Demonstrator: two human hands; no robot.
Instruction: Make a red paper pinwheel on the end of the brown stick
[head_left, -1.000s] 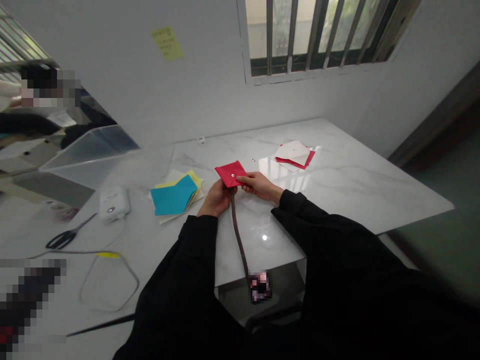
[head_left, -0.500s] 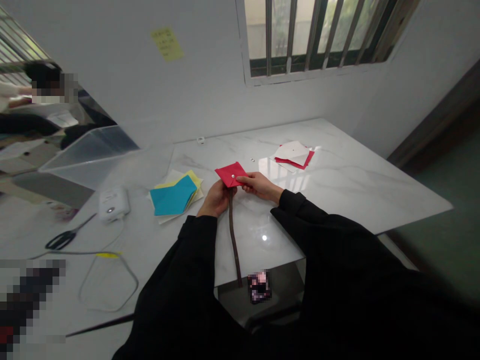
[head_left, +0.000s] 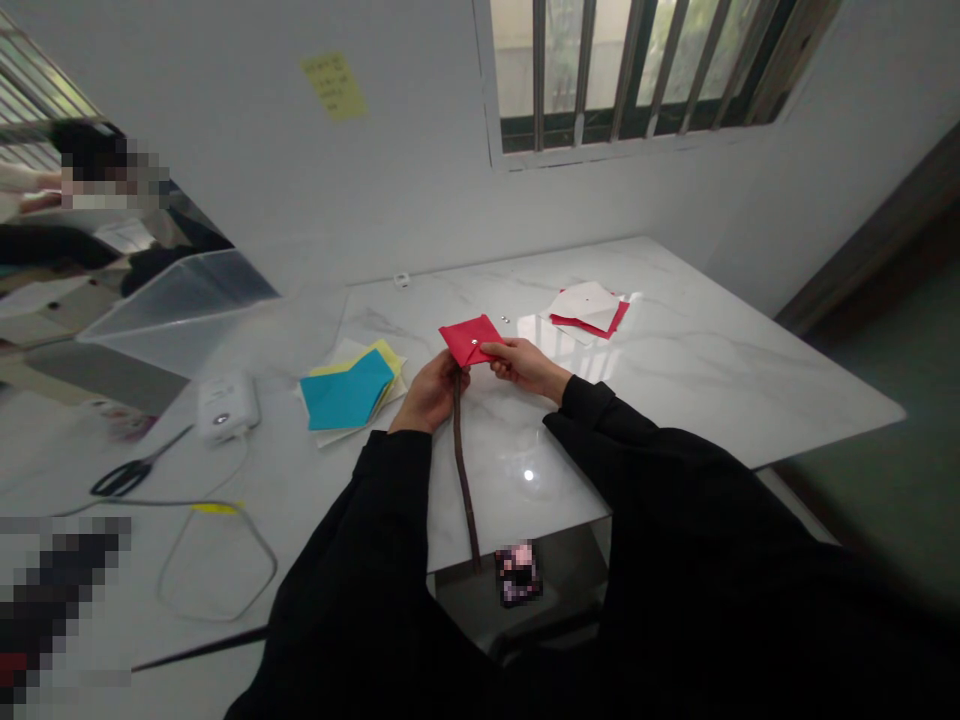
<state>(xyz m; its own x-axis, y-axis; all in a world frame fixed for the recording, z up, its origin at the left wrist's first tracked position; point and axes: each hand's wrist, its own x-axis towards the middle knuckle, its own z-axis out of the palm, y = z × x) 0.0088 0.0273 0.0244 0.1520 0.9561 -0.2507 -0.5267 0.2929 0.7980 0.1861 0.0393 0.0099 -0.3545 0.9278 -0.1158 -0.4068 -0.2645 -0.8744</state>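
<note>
The top of the brown strap [head_left: 463, 470] is hidden by the left hand [head_left: 429, 395]; the yellow note [head_left: 334, 87] is too small to read.

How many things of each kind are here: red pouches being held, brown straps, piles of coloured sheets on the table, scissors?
Red pouch, held: 1
Brown strap: 1
Piles of coloured sheets: 2
Scissors: 1
Total: 5

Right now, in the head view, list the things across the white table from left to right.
Black-handled scissors → white plastic device → teal and yellow paper stack → red folded snap pouch → white and red paper sheets.
</note>
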